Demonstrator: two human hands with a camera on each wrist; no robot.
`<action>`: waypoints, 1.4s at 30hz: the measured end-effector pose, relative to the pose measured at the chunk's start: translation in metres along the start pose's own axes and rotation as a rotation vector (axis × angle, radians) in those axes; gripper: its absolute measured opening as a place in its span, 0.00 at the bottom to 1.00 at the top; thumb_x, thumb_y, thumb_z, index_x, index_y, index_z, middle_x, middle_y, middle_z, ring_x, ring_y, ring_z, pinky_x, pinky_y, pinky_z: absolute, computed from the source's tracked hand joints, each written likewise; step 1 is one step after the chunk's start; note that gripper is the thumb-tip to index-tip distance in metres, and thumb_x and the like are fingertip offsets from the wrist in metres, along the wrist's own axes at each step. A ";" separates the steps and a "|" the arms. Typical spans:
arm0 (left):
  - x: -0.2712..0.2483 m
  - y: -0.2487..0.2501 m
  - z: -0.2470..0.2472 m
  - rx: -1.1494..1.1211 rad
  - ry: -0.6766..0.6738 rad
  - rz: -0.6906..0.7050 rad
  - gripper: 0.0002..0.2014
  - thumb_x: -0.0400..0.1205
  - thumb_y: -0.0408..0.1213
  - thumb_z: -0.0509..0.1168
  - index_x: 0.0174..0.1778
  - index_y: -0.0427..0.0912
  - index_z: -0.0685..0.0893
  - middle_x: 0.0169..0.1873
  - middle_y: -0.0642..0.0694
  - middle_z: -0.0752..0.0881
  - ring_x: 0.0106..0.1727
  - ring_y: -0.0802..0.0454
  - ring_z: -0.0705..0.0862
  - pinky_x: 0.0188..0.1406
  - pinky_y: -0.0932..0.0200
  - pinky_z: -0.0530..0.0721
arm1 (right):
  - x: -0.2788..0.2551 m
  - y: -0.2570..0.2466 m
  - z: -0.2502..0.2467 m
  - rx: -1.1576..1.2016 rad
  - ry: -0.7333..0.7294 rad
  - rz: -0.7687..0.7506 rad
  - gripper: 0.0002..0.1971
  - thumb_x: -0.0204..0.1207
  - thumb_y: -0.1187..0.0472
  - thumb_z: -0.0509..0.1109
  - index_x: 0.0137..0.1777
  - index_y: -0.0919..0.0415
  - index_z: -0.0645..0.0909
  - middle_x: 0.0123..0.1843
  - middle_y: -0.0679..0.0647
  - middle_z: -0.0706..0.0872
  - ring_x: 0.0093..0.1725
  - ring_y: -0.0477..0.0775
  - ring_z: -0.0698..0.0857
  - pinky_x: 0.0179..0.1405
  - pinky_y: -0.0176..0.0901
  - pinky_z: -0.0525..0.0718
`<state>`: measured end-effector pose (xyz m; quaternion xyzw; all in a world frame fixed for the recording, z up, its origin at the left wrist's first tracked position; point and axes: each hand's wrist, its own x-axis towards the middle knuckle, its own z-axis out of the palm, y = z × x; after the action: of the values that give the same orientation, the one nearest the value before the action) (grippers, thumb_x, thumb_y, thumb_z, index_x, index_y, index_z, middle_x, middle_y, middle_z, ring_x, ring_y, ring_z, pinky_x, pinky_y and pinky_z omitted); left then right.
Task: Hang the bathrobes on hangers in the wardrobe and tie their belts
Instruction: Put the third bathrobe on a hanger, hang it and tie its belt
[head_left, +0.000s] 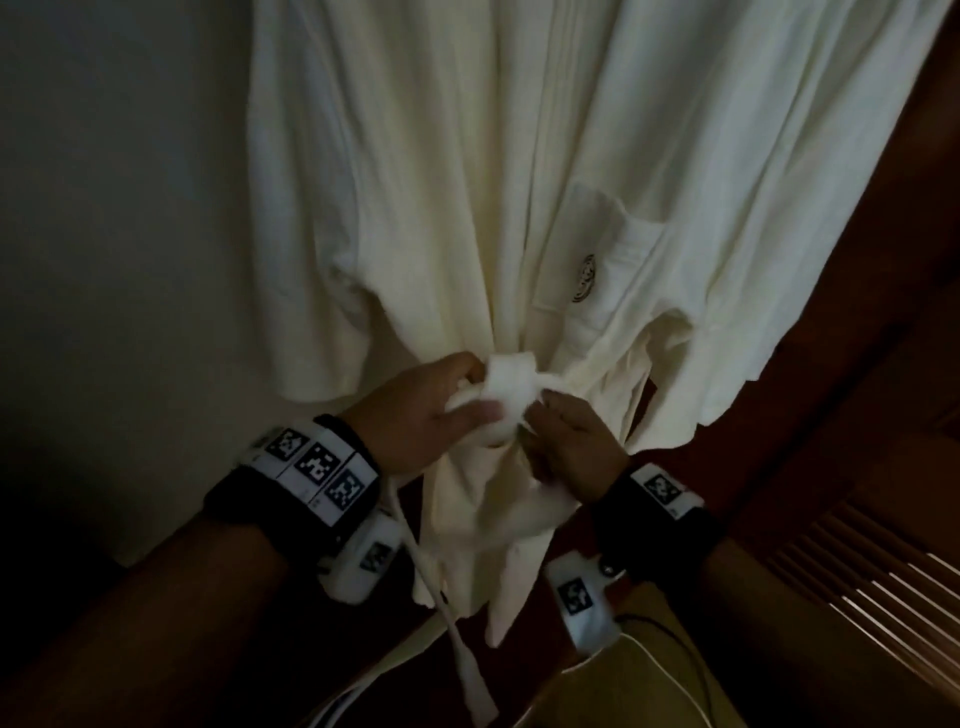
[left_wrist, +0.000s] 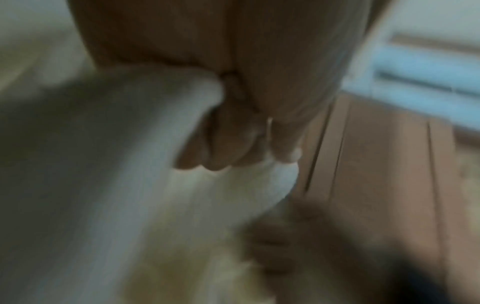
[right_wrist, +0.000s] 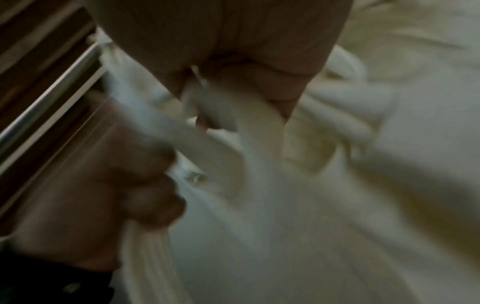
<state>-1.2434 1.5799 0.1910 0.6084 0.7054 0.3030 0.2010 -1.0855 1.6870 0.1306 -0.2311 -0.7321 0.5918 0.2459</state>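
Observation:
A cream bathrobe (head_left: 447, 171) hangs in front of me, with a chest pocket and a round emblem (head_left: 583, 278). Its belt (head_left: 511, 387) is bunched into a knot at the waist. My left hand (head_left: 441, 413) grips the left side of the knot, fingers curled round the belt (left_wrist: 233, 185). My right hand (head_left: 566, 441) pinches the belt (right_wrist: 215, 98) just right of the knot. Loose belt ends (head_left: 467, 660) hang down below my hands. The hanger is out of view.
A pale wall (head_left: 114, 208) stands on the left. A dark wooden wardrobe panel (head_left: 857, 395) runs down the right, with a slatted door (head_left: 883, 587) at the lower right. Both wrist views are blurred.

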 end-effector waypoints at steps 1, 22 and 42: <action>0.007 -0.021 -0.008 0.166 0.014 0.005 0.18 0.81 0.57 0.60 0.54 0.46 0.78 0.45 0.47 0.86 0.45 0.50 0.84 0.45 0.55 0.81 | 0.003 -0.002 -0.009 -0.113 -0.015 0.030 0.25 0.86 0.53 0.61 0.25 0.43 0.81 0.21 0.42 0.79 0.21 0.42 0.76 0.26 0.38 0.74; 0.138 0.062 -0.193 0.309 0.785 0.300 0.08 0.78 0.29 0.66 0.51 0.38 0.83 0.49 0.42 0.82 0.41 0.47 0.82 0.44 0.56 0.81 | 0.088 -0.226 -0.135 -0.925 0.654 -0.837 0.19 0.75 0.48 0.69 0.63 0.53 0.78 0.59 0.54 0.77 0.57 0.54 0.78 0.57 0.46 0.75; 0.212 0.245 -0.263 1.375 0.919 0.057 0.16 0.83 0.50 0.56 0.51 0.47 0.86 0.48 0.46 0.86 0.45 0.45 0.85 0.37 0.56 0.77 | 0.184 -0.312 -0.241 -1.106 0.272 -0.257 0.32 0.81 0.33 0.51 0.77 0.54 0.68 0.73 0.57 0.76 0.67 0.57 0.79 0.63 0.46 0.76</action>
<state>-1.2723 1.7579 0.5677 0.4287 0.7294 0.0275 -0.5324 -1.0896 1.9240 0.4954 -0.3085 -0.9163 0.0519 0.2500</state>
